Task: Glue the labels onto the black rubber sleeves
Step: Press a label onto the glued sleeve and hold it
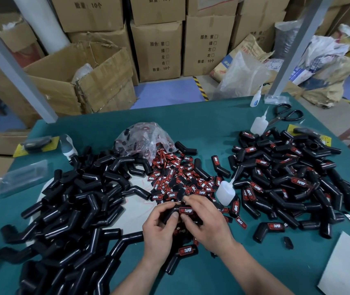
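Both hands hold one black rubber sleeve (171,212) at the table's centre front. My left hand (159,228) grips its lower end. My right hand (207,220) pinches it at the red and black label (186,210) lying on its upper side. A heap of bare sleeves (74,201) covers the left of the table. Labelled sleeves (286,179) are piled on the right. Loose labels (178,179) spill from a clear plastic bag (144,139) in the middle. A glue bottle (225,191) stands just right of my hands.
Two more glue bottles (259,124) (256,99) and black scissors (284,114) sit at the far right of the green table (201,116). A labelled sleeve (182,254) lies between my forearms. White card (348,265) lies at the front right. Cardboard boxes (159,50) stand behind.
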`<action>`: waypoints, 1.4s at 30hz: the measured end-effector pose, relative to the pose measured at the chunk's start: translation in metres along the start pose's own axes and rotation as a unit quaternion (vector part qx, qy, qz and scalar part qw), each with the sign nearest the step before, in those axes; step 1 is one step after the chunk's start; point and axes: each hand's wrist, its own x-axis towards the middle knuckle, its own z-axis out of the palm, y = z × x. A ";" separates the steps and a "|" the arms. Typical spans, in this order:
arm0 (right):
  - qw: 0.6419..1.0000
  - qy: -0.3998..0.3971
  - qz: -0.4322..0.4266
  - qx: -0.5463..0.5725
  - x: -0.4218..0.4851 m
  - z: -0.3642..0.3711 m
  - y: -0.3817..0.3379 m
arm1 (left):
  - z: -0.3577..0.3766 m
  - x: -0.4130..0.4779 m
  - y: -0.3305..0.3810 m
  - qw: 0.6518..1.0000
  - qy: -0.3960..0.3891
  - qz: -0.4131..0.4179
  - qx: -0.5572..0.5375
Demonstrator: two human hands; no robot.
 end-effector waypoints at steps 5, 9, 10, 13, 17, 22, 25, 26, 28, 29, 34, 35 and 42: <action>0.999 -0.012 0.010 0.042 0.000 0.000 0.002 | -0.001 -0.001 0.004 1.000 -0.023 0.001 -0.012; 0.998 -0.008 0.001 0.056 -0.001 0.001 0.003 | 0.001 0.001 0.005 0.999 -0.024 0.034 0.014; 0.998 -0.009 0.001 0.063 -0.001 0.001 0.004 | 0.002 0.002 0.004 0.999 -0.025 0.039 0.019; 0.997 -0.019 -0.002 0.078 -0.002 0.001 0.006 | 0.001 0.002 0.003 0.998 -0.022 0.046 0.025; 0.996 -0.019 -0.003 0.084 -0.002 0.001 0.007 | 0.000 0.002 0.001 0.996 -0.035 0.072 0.046; 0.995 -0.014 0.014 0.096 0.000 0.000 0.004 | 0.001 0.003 -0.001 0.993 -0.040 0.084 0.069; 0.994 -0.003 0.018 0.103 0.000 0.000 0.003 | 0.002 0.004 -0.001 0.993 -0.039 0.087 0.072; 0.994 -0.003 0.019 0.103 0.000 0.000 0.003 | 0.002 0.003 -0.001 0.993 -0.039 0.086 0.068; 0.995 -0.006 0.022 0.097 0.000 0.000 0.003 | 0.002 0.003 -0.001 0.994 -0.038 0.081 0.065; 0.995 -0.008 0.024 0.095 -0.001 0.000 0.003 | 0.002 0.003 -0.001 0.994 -0.038 0.078 0.065; 0.995 -0.012 0.033 0.091 0.000 -0.001 0.003 | 0.002 0.003 0.000 0.995 -0.041 0.058 0.064; 0.995 -0.013 0.038 0.090 0.000 -0.001 0.003 | 0.001 0.003 0.000 0.996 -0.040 0.053 0.062; 0.993 -0.030 0.081 0.076 0.002 -0.006 -0.001 | 0.003 0.004 -0.003 0.997 -0.034 0.025 0.060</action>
